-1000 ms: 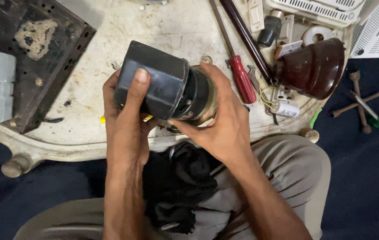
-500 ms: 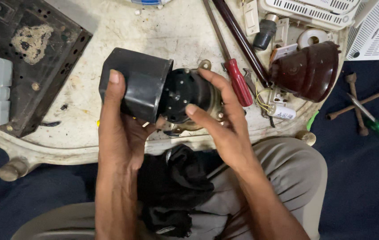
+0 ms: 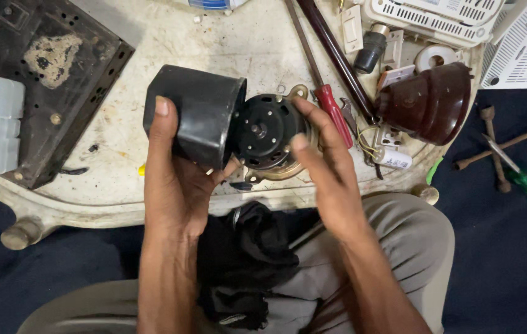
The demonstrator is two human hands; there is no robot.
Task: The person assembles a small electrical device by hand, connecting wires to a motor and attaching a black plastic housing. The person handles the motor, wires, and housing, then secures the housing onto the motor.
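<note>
**Black cover and motor held over the worktop**

Your left hand (image 3: 174, 185) grips the black cup-shaped cover (image 3: 195, 120), its open mouth turned toward the round motor (image 3: 266, 133). Your right hand (image 3: 328, 179) holds that motor by its rim with the fingertips, shaft end facing the camera, and the cover's edge just meets the motor. Just right of the motor lies a red-handled screwdriver (image 3: 333, 114), and beyond that a brown dome-shaped housing (image 3: 430, 105). Well left of the motor sits a dark perforated metal plate (image 3: 47, 80) on the worn white worktop (image 3: 121, 179). Below the motor, a black cloth (image 3: 245, 260) rests in your lap.
</note>
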